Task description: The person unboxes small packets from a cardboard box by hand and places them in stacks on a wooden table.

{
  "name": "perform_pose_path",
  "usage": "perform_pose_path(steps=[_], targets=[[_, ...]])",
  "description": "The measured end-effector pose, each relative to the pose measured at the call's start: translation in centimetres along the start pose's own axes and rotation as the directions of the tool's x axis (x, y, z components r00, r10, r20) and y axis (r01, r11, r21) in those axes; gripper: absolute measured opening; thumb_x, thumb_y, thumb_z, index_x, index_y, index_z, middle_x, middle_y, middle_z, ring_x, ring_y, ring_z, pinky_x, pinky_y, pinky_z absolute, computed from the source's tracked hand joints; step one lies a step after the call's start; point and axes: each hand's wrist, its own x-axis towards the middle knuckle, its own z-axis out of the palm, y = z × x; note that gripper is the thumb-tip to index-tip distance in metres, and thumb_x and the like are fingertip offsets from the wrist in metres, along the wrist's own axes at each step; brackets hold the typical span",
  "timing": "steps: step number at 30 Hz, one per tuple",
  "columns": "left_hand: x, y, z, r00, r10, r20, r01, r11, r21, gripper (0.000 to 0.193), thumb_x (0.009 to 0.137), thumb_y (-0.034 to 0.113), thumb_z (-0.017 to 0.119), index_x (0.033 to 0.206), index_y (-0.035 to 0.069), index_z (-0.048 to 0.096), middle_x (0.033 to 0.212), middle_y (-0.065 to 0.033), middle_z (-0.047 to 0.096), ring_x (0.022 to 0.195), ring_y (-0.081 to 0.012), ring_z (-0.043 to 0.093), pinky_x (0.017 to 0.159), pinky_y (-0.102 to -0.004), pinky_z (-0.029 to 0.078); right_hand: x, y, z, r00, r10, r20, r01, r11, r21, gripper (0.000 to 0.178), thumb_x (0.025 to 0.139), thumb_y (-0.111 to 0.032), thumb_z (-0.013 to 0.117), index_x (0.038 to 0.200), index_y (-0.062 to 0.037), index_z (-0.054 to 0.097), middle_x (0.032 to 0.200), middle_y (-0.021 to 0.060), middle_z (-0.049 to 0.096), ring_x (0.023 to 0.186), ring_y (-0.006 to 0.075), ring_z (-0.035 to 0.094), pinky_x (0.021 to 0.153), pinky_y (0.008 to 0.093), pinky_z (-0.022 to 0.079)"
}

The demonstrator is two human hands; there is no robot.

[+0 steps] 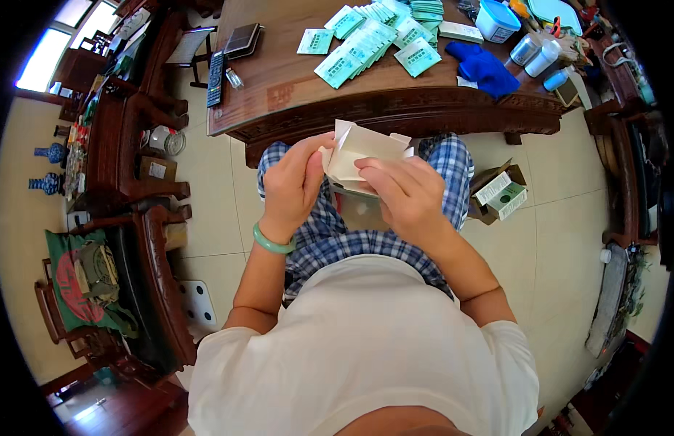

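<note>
Above my lap, both hands hold a small white cardboard box [366, 142] with its flaps spread and its pale inside showing. My left hand [297, 178], with a green bangle on the wrist, grips the box's left side between thumb and fingers. My right hand [410, 190] is closed on the near right edge, its fingertips bent over the card. Beyond the box, many pale green sachets [359, 51] lie in overlapping rows on the wooden table [293, 80]. Under my hands, part of a container between my knees is mostly hidden.
A cardboard carton [486, 214] with green-and-white boxes stands on the floor to the right. On the table are a remote control [215, 78], a dark notebook [242, 41], a blue cloth [482, 69], a blue-lidded tub [495, 22] and bottles [543, 58]. Carved wooden seats line the left.
</note>
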Motion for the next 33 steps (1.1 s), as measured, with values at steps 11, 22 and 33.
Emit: perform_pose_path(steps=[11,22,33], targets=[[-0.5,0.6,-0.2,0.985,-0.075,0.156,0.136,0.891,-0.434,0.029,0.091,0.004,0.044,0.113,-0.007,0.060,0.104,-0.0114,0.066,0.093,-0.0171,0.063,0.085,-0.0272,0.048,-1.5,0.9,-1.2,0.996,-0.066,-0.063,0.073,0.991,0.116,0.016,0.078,-0.005,0.067,0.094,-0.0057,0.065,0.092,0.0071,0.074,0.071,0.0198,0.067,0.059,0.0308,0.044],[-2.4,1.3,2.6,0.981,-0.160,-0.108,0.128,0.958,-0.257,0.014,0.090,-0.001,0.060,0.098,0.000,0.071,0.097,-0.0094,0.070,0.088,-0.0164,0.063,0.078,-0.0268,0.048,-2.6,1.1,-0.2,0.993,-0.120,-0.019,0.121,0.970,0.209,0.018,0.078,-0.014,0.073,0.091,-0.0051,0.066,0.093,0.0070,0.072,0.074,0.0198,0.068,0.061,0.0304,0.048],[-6.4,0.3,2.8,0.933,-0.354,0.064,0.359,0.914,-0.189,0.011,0.086,-0.003,0.064,0.093,0.000,0.072,0.088,-0.0098,0.069,0.077,-0.0144,0.062,0.070,-0.0254,0.048,-5.6,-0.2,0.0,0.977,0.074,0.200,-0.130,0.951,0.282,0.022,0.074,-0.014,0.079,0.085,-0.0029,0.064,0.098,0.0096,0.067,0.082,0.0268,0.065,0.069,0.0373,0.053]])
